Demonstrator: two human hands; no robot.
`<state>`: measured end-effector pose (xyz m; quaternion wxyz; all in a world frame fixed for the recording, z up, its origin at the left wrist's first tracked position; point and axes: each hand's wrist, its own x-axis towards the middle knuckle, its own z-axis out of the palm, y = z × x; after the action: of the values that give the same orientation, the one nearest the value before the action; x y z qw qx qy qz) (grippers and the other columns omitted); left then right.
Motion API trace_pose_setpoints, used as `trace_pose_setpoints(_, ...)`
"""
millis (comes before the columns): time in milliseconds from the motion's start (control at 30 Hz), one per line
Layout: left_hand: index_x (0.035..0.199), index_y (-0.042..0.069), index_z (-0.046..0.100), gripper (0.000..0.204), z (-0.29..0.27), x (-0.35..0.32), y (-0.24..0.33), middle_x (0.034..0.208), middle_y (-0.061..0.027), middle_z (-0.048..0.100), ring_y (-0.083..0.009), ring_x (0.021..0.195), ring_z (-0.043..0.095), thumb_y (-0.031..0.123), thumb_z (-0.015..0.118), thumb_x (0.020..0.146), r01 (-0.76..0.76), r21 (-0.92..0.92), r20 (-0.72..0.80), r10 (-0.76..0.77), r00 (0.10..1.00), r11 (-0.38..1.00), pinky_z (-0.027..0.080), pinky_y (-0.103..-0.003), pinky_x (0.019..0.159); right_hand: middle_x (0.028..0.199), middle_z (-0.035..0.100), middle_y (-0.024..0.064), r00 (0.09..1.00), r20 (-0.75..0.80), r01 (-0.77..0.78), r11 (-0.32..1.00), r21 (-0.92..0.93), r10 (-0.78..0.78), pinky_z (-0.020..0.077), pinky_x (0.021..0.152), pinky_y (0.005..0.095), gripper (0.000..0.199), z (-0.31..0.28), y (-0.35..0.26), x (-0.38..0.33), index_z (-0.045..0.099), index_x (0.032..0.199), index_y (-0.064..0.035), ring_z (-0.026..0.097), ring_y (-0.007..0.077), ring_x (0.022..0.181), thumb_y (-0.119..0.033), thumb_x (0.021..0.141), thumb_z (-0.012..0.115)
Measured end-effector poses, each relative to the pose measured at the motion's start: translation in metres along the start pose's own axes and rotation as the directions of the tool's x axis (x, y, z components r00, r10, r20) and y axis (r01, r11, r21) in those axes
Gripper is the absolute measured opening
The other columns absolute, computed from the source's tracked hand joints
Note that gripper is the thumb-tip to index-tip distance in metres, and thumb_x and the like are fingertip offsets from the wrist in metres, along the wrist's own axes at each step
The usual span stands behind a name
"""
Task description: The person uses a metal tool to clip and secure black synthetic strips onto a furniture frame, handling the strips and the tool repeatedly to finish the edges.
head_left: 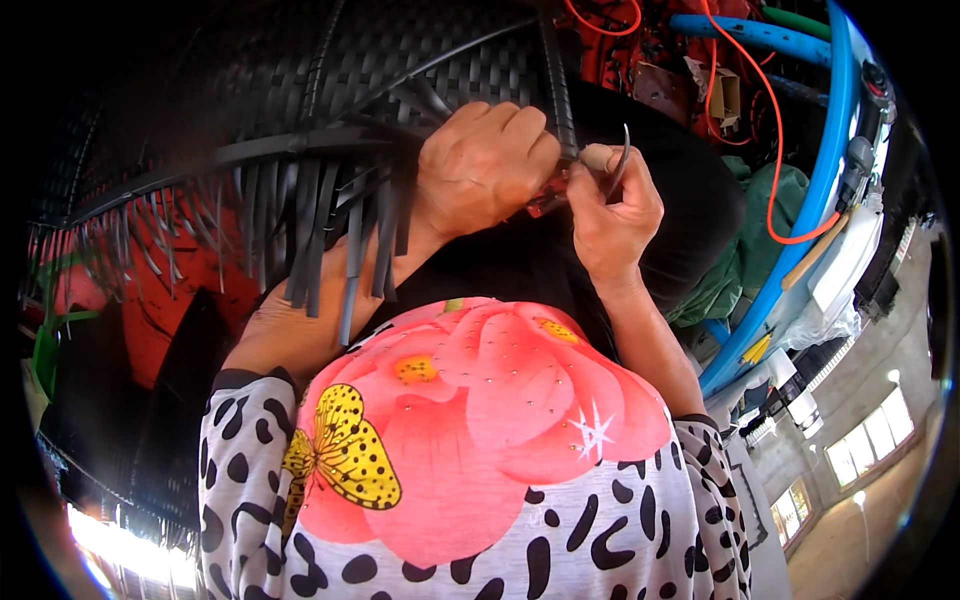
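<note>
A black woven wicker panel (270, 75) of flat plastic strips lies across the upper left. Many loose strip ends (320, 220) hang from its near edge over my left forearm. My left hand (487, 165) is closed in a fist at the panel's right corner, by a wrapped frame bar (558, 95). A small red and dark object (547, 197) shows under its fingers; its kind is unclear. Just to the right, my right hand (618, 215) pinches a thin dark strip (625, 150) whose free end curves upward. A tan wrap (598, 156) covers one of its fingertips.
A blue tubular frame (835, 140) curves down the right side, with an orange hose (775, 130) looping beside it. Green cloth (765, 225) lies inside the frame. A small cardboard box (722, 100) stands at the upper right. Red material (165, 320) shows below the hanging strips.
</note>
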<state>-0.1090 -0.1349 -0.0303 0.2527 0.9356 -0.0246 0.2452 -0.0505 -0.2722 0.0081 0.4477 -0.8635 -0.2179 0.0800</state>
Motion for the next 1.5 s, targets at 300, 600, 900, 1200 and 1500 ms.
trace_pose_setpoints(300, 0.062, 0.011, 0.050, 0.008, 0.000, 0.001, -0.001, 0.066, -0.0019, 0.046, -0.0161, 0.062, 0.052, 0.015, 0.057, 0.065, -0.019, 0.006, -0.002, 0.019, 1.000, 1.000, 0.041, -0.028, 0.057, 0.055, 0.046, -0.0006, 0.937, 0.205, -0.305, 0.949, 0.082, 0.283, 0.0357, 0.047, 0.0233, 0.012, -0.012, -0.010, 0.020, 0.049, 0.064, -0.0006, 0.038, 0.0054, 0.051, -0.002, 0.068, 0.060)
trace_pose_setpoints(600, 0.069, 0.010, 0.054, 0.025, -0.002, 0.002, 0.000, 0.068, -0.0023, 0.047, -0.0178, 0.064, 0.054, 0.022, 0.073, 0.058, 0.007, -0.011, 0.052, -0.006, 0.999, 1.000, 0.042, -0.029, 0.058, 0.056, 0.048, 0.0064, 0.867, 0.349, -0.328, 0.935, -0.136, 0.355, 0.0408, 0.053, 0.0273, 0.014, -0.017, -0.014, 0.040, 0.052, 0.068, 0.0012, 0.043, 0.0112, 0.052, -0.009, 0.067, 0.061)
trace_pose_setpoints(900, 0.067, 0.011, 0.052, 0.027, 0.003, 0.002, 0.000, 0.068, -0.0019, 0.045, -0.0178, 0.063, 0.052, 0.025, 0.073, 0.058, 0.000, -0.008, 0.038, 0.000, 0.999, 1.000, 0.041, -0.030, 0.057, 0.064, 0.052, 0.0005, 0.552, 0.681, -0.684, 0.728, 0.039, 0.482, 0.0363, 0.045, 0.0207, 0.027, -0.026, 0.000, 0.075, 0.055, 0.082, -0.0021, 0.047, 0.0064, 0.053, -0.009, 0.067, 0.076)
trace_pose_setpoints(1200, 0.066, 0.012, 0.052, 0.026, 0.002, 0.004, 0.005, 0.067, -0.0011, 0.044, -0.0161, 0.062, 0.052, 0.023, 0.073, 0.057, 0.004, 0.022, 0.036, -0.005, 0.999, 1.000, 0.041, -0.028, 0.056, 0.062, 0.050, 0.0021, 0.565, 0.643, -0.636, 0.769, -0.060, 0.518, 0.0358, 0.041, 0.0224, 0.035, -0.021, 0.003, 0.079, 0.051, 0.088, -0.0006, 0.049, 0.0084, 0.049, -0.011, 0.066, 0.077)
trace_pose_setpoints(1500, 0.065, 0.011, 0.050, 0.027, 0.005, 0.007, 0.005, 0.067, -0.0015, 0.044, -0.0163, 0.062, 0.052, 0.024, 0.073, 0.057, 0.003, 0.048, 0.035, -0.005, 0.999, 0.999, 0.041, -0.028, 0.056, 0.067, 0.051, 0.0024, 0.588, 0.601, -0.740, 0.660, 0.129, 0.541, 0.0378, 0.041, 0.0221, 0.044, -0.020, 0.019, 0.068, 0.050, 0.103, 0.0038, 0.051, 0.0080, 0.051, -0.013, 0.071, 0.076)
